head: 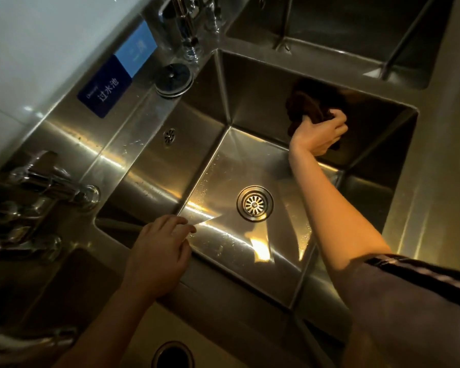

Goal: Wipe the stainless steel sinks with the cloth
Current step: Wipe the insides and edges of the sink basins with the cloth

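At far left, two chrome taps (51, 187) are mounted on the steel back ledge, their handles blurred. Above and to the right of them, a dark blue sign (105, 86) with white characters is fixed to the backsplash, with a lighter blue sign (136, 49) just beside it. A round black plug (173, 79) rests on the ledge near the rear left corner of the middle sink. A further tap assembly (189, 19) stands just behind the plug.

The left hand (160, 256) lies palm down on the steel divider at the near left edge of the middle sink (223, 160). Its fingers are extended and relaxed, reaching over the rim; it holds nothing.

The middle sink is a square stainless basin. An overflow grille (169, 136) sits in its left wall. A round drain strainer (255, 203) is set in the floor, and water droplets are scattered over the floor around it.

The right hand (320, 135) reaches into the basin against the far right wall. Its fingers are curled round a dark brown cloth (307, 104), which is bunched and pressed to that wall. The forearm crosses the basin above the floor, ending in a dark sleeve (420, 296) at lower right.

A second sink (343, 35) lies beyond the middle one at upper right. Part of a third basin, with its drain opening (172, 354), shows at the bottom edge.
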